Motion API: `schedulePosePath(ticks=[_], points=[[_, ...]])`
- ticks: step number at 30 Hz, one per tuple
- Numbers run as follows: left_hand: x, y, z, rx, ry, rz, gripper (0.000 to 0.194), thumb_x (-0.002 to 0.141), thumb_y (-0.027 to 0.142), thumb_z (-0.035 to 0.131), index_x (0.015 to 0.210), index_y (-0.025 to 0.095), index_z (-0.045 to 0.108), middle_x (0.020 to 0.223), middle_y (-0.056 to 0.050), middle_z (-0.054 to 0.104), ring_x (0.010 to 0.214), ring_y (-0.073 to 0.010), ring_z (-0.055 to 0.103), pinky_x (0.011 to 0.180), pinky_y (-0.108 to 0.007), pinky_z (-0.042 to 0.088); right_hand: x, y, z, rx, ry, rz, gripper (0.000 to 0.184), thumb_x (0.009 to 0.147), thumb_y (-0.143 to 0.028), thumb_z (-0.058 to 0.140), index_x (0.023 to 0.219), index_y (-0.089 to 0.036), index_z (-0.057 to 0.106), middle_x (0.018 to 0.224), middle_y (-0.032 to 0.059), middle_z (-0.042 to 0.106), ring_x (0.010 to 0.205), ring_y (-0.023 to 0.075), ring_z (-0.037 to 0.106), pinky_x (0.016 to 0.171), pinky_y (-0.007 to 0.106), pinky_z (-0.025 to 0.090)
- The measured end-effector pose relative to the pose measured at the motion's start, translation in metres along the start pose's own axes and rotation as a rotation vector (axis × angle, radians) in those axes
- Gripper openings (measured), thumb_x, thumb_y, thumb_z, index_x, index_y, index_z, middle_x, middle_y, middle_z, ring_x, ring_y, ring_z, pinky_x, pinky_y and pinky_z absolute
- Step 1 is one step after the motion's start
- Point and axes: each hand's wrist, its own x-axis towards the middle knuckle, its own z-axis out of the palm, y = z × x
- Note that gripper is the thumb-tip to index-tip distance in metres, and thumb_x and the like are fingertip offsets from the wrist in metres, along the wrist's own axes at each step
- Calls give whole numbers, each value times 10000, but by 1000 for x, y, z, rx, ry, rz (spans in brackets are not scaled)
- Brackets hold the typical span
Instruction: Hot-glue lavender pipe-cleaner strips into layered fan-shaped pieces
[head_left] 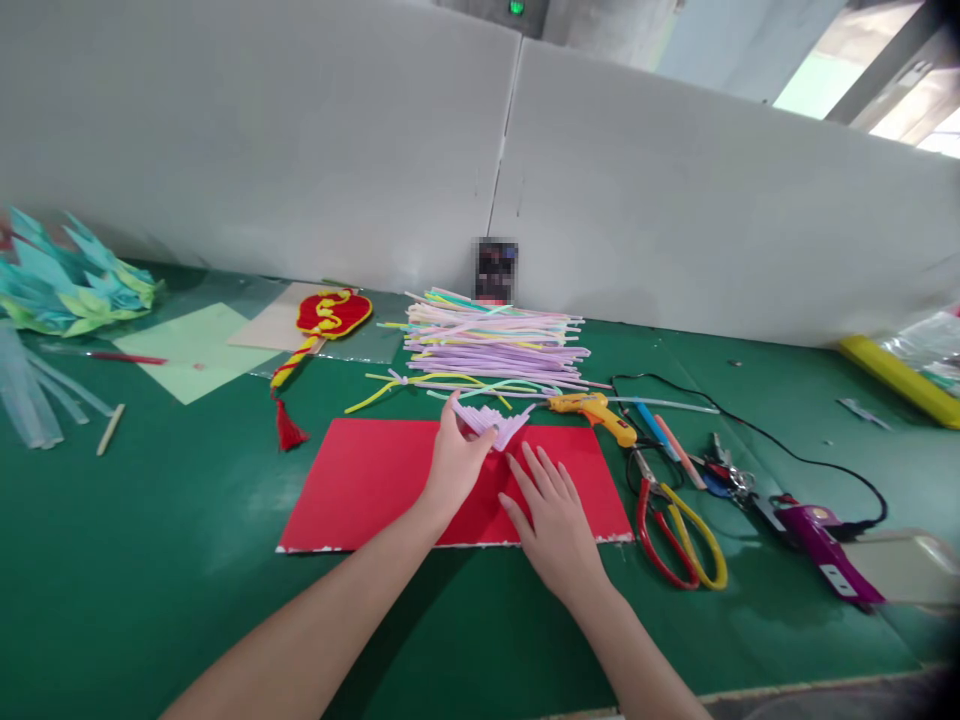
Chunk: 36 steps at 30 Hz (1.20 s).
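Note:
Between the thumb and fingers of my left hand (pixel 459 455) is a small lilac piece made of pipe cleaners (pixel 491 422), with a stepped, jagged upper edge. It is held just above the far part of a red board (pixel 375 480). My right hand (pixel 551 510) lies over the board's right half, fingers stretched out and apart, close to the lilac piece but holding nothing. Just beyond both hands is a thick pile of pipe cleaners (pixel 495 350) in lilac, pink, white and yellow. A yellow-orange glue gun (pixel 596 412) rests right of the lilac piece, its nozzle toward it.
Red-and-yellow-handled scissors (pixel 679 530), keys (pixel 735 480) and a purple tool (pixel 829 550) with a black cord lie right. Left are a red fan-shaped ornament (pixel 334 315) with a tassel, green paper (pixel 199 350), glue sticks (pixel 64 385) and teal folded paper (pixel 75 280). A grey partition (pixel 300 150) stands behind.

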Motion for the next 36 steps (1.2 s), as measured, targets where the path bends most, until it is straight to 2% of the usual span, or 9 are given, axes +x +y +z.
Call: schedulePosePath(ticks=[4,9,17,21,25,28,31,34,36], points=[[0,-1,-4,210,61,9,622,730,259,600,1300,191,361,1026,-85,592,900,-210,588,777,-327,466,0,-1,0,-9,-3,14,471,912,-407,329,1321,-193,423,1435,64,324,1336,233,246,1069,451,274],[-2,8,-11,386,58,107,492,734,229,578,1208,240,448,866,-15,590,744,-166,579,676,-273,447,0,-1,1,0,21,16,469,909,-395,342,1339,-217,394,1423,60,350,1328,236,266,1060,457,287],[10,15,-23,515,7,73,662,700,255,610,1309,276,352,708,33,541,608,-144,539,559,-232,418,0,-2,3,-13,18,25,470,908,-400,337,1329,-204,412,1426,64,345,1324,234,275,1068,446,278],[14,11,-27,731,2,125,591,698,245,613,1260,274,432,813,-5,582,755,-182,566,677,-278,434,0,-2,3,-18,27,22,465,907,-398,336,1320,-203,424,1420,68,355,1320,240,282,1059,453,289],[11,13,-26,1032,110,231,439,706,274,626,1137,260,547,1050,-72,557,988,-271,502,815,-386,401,0,-3,2,-10,34,20,460,907,-390,343,1321,-208,421,1415,70,366,1317,241,285,1056,452,288],[2,26,-25,1104,166,391,361,773,258,566,1132,225,537,1104,-96,533,1014,-279,478,823,-393,391,1,-3,-1,16,40,22,445,903,-384,358,1305,-210,439,1399,73,392,1304,241,310,1046,446,299],[-13,53,-29,1001,77,546,175,863,259,433,882,198,597,954,-77,576,891,-230,516,773,-340,408,8,1,-6,86,36,54,379,901,-346,374,1230,-221,515,1335,69,473,1232,237,409,986,422,368],[-38,86,-41,840,40,581,270,887,291,365,714,220,560,767,-52,586,773,-212,538,711,-328,424,24,8,-10,212,74,104,298,893,-292,384,1061,-209,616,1142,80,607,1051,218,540,872,366,445],[-61,103,-54,685,-7,507,302,880,314,366,647,241,544,657,-37,578,665,-199,545,621,-308,439,38,14,-12,287,122,130,275,888,-268,387,955,-188,641,975,82,650,915,200,579,813,331,458]])
